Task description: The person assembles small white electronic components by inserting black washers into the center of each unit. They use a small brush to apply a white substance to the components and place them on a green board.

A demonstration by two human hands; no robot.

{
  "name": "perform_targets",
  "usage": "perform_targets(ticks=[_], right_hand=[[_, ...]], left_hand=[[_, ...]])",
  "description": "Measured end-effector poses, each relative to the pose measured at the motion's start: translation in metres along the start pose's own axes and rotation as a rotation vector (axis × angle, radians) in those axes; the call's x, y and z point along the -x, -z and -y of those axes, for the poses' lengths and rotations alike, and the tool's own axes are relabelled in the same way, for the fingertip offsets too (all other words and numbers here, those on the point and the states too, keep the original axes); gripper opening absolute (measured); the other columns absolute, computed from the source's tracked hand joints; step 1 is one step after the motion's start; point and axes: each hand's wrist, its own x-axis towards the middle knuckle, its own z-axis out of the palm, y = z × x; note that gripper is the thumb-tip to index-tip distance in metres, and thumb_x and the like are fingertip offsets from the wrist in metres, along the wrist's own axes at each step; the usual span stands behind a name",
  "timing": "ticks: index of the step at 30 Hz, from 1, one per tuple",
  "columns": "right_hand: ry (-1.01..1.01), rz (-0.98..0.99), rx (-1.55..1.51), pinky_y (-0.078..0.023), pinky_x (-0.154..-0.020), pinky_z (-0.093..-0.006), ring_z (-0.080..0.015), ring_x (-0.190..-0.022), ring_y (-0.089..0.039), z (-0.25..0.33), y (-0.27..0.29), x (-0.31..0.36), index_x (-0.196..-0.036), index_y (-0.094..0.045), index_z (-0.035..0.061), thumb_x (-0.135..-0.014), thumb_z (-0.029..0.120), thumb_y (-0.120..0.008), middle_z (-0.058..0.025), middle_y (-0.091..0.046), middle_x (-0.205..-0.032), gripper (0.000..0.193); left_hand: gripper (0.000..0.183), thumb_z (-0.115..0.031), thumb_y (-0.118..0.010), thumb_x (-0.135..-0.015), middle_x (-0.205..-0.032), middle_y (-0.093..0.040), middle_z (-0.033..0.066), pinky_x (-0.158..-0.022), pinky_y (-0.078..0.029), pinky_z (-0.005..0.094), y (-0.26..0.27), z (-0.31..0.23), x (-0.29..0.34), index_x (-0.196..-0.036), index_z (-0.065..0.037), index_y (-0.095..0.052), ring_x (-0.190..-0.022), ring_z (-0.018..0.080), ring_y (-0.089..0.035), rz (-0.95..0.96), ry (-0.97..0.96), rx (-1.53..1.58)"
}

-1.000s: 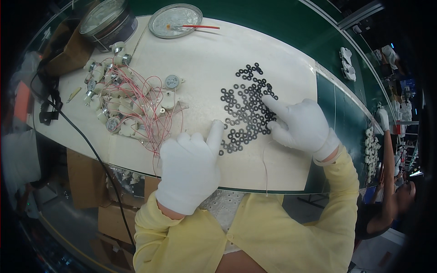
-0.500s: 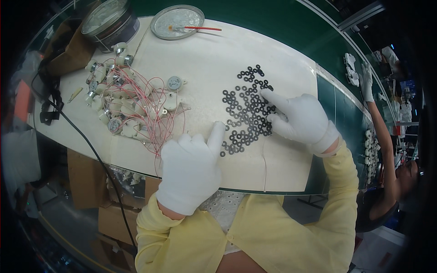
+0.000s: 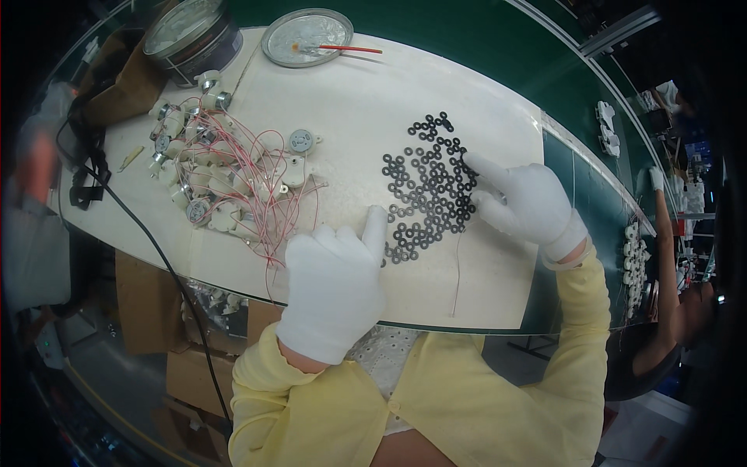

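Note:
Many small black rings, like washers, lie in a loose flat patch on the white board. My left hand, in a white glove, rests at the patch's near left edge. Its index finger points out beside the rings, and its other fingers are curled. My right hand, also gloved in white, is at the patch's right edge. Its index finger stretches along the outermost rings with the thumb held apart below. I see nothing held in either hand.
Left of the rings is a heap of small motors with tangled pink-red wires. Behind stand a large tub and a round metal lid with a red-handled brush. A co-worker's arm reaches in at far right.
My right hand has moved a little to the right, showing more rings at the patch's edge. My left hand stays nearly in place. The co-worker's hand has shifted right and nearer.

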Motion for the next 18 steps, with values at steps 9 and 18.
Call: perform_targets(ticks=[9,18], right_hand=[[-0.096,0.001,0.015,-0.050,-0.056,-0.0400,-0.0329,-0.057,-0.063,-0.0001,0.0082,0.0034,-0.116,-0.064,0.0078,-0.080,0.029,-0.055,-0.0147,-0.062,-0.062,0.042],[-0.109,0.050,-0.029,-0.051,-0.059,-0.0406,-0.0334,-0.060,-0.063,0.0016,0.0094,-0.0045,-0.118,-0.064,0.0088,-0.081,0.028,-0.053,-0.0154,-0.063,-0.065,0.044]], left_hand=[[0.060,-0.013,-0.059,-0.065,-0.066,-0.046,0.0055,-0.055,-0.030,0.0384,-0.0018,-0.0021,0.0001,-0.125,-0.006,-0.059,-0.060,0.0233,-0.049,-0.019,-0.012,-0.035],[0.060,-0.013,-0.058,-0.065,-0.067,-0.046,0.0056,-0.054,-0.031,0.0387,-0.0035,-0.0030,0.0003,-0.125,-0.007,-0.058,-0.060,0.0235,-0.049,-0.018,-0.003,-0.053]])
